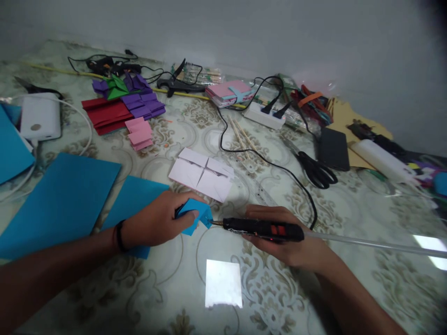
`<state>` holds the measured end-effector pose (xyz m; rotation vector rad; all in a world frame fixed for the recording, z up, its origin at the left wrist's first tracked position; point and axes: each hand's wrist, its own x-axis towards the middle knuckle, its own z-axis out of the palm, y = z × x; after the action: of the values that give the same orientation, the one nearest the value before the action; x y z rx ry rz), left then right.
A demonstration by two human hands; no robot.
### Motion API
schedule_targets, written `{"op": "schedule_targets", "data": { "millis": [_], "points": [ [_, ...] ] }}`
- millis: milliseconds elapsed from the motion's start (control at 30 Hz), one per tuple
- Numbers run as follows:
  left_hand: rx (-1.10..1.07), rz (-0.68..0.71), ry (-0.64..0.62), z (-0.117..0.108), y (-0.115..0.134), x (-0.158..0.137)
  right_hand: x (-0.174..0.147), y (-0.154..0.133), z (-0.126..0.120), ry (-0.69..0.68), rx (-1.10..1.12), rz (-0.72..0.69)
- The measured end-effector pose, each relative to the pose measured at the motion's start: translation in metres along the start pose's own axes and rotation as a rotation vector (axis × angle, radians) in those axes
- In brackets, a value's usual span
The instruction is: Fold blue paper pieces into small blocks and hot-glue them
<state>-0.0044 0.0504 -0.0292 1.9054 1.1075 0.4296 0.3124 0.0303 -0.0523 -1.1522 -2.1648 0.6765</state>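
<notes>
Blue folded paper [195,215], white folded sheet [201,173] behind, scissors [316,170] right.

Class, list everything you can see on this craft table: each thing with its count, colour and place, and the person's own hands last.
folded paper piece: one, blue, in the left hand
glue gun: one, black and red, tip at the blue piece
blue sheets: several, table left
white folded paper: one, table centre
pink slips: small stack, behind centre left
red paper: stack, back left
purple paper: pieces, beside the red
scissors: one, black, right
power strip: one, white, back
table: one, patterned
left hand: grip on the blue piece
right hand: grip on the glue gun
</notes>
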Motion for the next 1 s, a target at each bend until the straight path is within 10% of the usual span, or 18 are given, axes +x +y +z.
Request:
{"op": "schedule_targets", "data": {
  "millis": [1000],
  "points": [
    [0.017, 0.001, -0.002, 0.0, 0.001, 0.001, 0.025, -0.02, -0.005, -0.216, 0.048, 0.068]
  ]
}}
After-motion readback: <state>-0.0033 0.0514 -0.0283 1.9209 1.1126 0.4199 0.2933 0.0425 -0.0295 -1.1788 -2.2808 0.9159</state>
